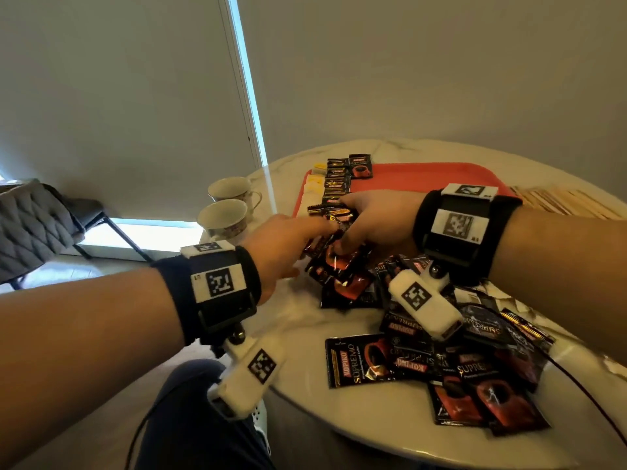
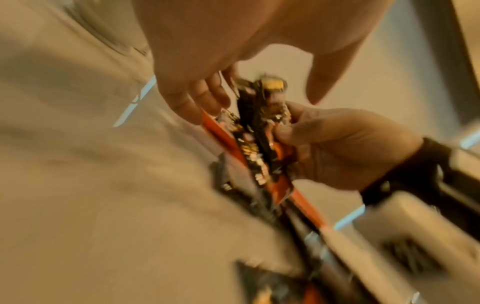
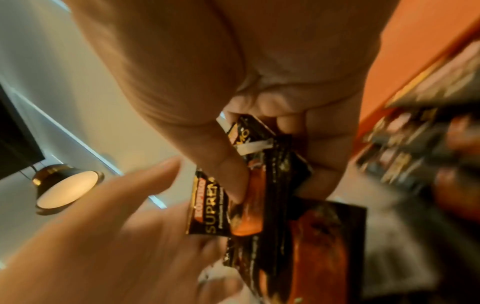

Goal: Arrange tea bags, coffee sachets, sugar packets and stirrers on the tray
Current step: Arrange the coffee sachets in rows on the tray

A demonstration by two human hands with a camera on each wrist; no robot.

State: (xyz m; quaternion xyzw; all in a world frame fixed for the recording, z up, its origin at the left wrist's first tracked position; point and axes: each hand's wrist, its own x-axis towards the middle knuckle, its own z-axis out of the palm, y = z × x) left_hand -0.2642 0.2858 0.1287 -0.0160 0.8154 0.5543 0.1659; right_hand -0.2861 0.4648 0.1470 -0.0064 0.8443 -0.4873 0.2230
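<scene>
At the near left corner of the red tray [image 1: 424, 174], my right hand [image 1: 342, 228] grips a bunch of black coffee sachets [image 1: 330, 215]. Its thumb [image 3: 223, 164] pinches them against the curled fingers. My left hand [image 1: 298, 239] reaches in from the left with its fingers [image 2: 197, 102] straight, touching the side of the bunch [image 2: 259, 115]. On the tray's left side lie white and yellow tea bags [image 1: 314, 188], a column of small dark sachets [image 1: 336, 181] and one coffee sachet [image 1: 361, 166].
A loose pile of coffee sachets [image 1: 424, 361] covers the near right of the marble table [image 1: 298, 337]. Wooden stirrers [image 1: 559, 201] lie to the right of the tray. Two teacups [image 1: 224, 215] stand at the table's left edge, with a grey chair [image 1: 34, 225] beyond.
</scene>
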